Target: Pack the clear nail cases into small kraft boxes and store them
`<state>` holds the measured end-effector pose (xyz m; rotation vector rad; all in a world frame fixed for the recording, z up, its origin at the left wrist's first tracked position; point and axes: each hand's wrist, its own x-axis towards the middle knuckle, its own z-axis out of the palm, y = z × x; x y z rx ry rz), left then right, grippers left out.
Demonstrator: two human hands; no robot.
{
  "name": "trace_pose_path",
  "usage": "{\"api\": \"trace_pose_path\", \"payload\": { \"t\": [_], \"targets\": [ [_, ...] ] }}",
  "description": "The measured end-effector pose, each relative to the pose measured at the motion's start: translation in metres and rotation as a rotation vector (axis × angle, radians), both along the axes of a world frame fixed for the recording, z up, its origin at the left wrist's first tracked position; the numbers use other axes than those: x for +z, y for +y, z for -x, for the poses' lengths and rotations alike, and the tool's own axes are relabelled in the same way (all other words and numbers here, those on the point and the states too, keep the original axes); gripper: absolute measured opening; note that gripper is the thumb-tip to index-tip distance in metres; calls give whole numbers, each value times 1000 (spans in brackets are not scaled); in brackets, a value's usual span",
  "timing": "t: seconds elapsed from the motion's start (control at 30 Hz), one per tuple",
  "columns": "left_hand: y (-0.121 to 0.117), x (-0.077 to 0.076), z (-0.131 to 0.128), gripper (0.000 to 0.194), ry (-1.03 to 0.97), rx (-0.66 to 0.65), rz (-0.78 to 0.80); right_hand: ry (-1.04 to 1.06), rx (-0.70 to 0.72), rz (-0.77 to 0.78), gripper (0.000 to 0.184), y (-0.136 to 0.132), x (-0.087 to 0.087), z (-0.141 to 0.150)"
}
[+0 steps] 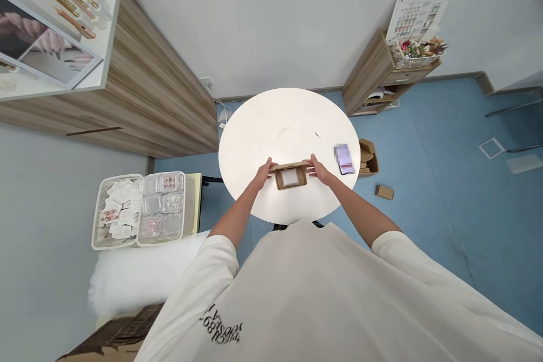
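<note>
A small brown cardboard box (279,180) stands near the front of the round white table (271,119). Inside it lies a whitish, flat item (290,177) whose kind I cannot make out. My left hand (265,171) grips the box's far left corner, thumb pointing away from me. On the opposite side, my right hand (317,169) grips the far right corner. The box's upper edge or flap runs between both hands. Some fingertips are hidden behind the cardboard.
A phone (344,159) lies at the table's right. On the floor beyond are an open carton (368,157) and a small closed box (384,192). At left, two white baskets (139,240) hold cards and clear packs. A wooden cabinet (156,73) flanks the wall.
</note>
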<state>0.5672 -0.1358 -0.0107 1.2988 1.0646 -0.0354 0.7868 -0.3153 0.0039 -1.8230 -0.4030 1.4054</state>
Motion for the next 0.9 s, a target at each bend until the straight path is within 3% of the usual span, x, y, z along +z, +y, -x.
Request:
{"api": "trace_pose_path", "payload": {
  "t": [0.17,0.3,0.4,0.5,0.67,0.9],
  "targets": [
    [-27,-7,15,43,-2,-8,-68,-86,67,-3,62,-18,0,18],
    [-56,-19,27,32,73,-27,-278,-287,129,-9,43,-37,-7,34],
    [-75,-24,34,33,104,-113,-481,-458,207,16,44,-50,-13,46],
    [-91,-25,39,35,163,-207,-587,-627,338,28,44,-59,-20,58],
    [-108,-29,50,44,244,-288,-628,-696,451,172,45,-69,-31,72],
    [-116,-29,54,60,199,-335,-616,-697,480,161,55,-70,-35,76]
  ]
}}
